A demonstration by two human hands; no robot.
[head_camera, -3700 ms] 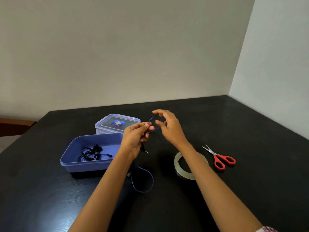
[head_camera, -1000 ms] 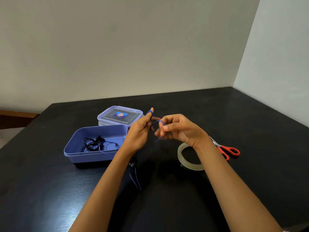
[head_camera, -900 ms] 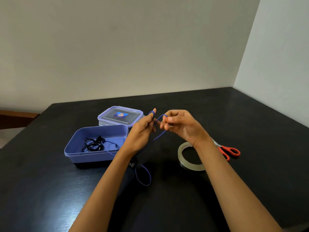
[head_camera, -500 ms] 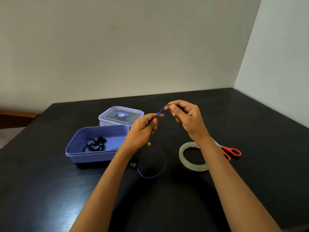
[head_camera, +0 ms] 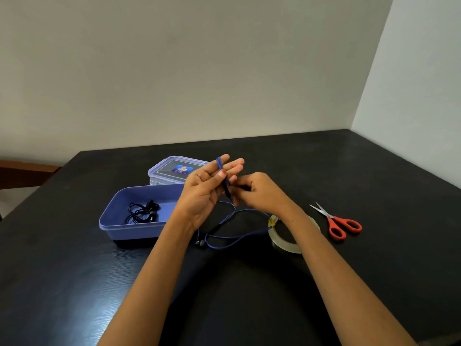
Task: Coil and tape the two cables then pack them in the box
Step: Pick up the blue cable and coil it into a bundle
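A thin blue earphone cable (head_camera: pixel 239 236) is wound in loops round the straight fingers of my left hand (head_camera: pixel 207 191), with the thumb pressing the loops. My right hand (head_camera: pixel 259 193) pinches the cable just right of those fingers. The rest of the cable trails down onto the black table, ending in dark earbuds (head_camera: pixel 200 243). A black cable (head_camera: pixel 142 213) lies bundled inside the open blue box (head_camera: pixel 139 228) to the left. A roll of clear tape (head_camera: pixel 287 242) lies under my right wrist.
The box's clear lid (head_camera: pixel 174 171) with a blue label lies behind the box. Red-handled scissors (head_camera: pixel 336 224) rest on the black table (head_camera: pixel 249 283) right of the tape. Walls close the far and right sides; a brown chair back (head_camera: pixel 25 173) shows at left.
My left hand's fingers have straightened out with more blue loops round them. My right hand dropped from above to beside them, and slack cable now trails over toward the tape roll.
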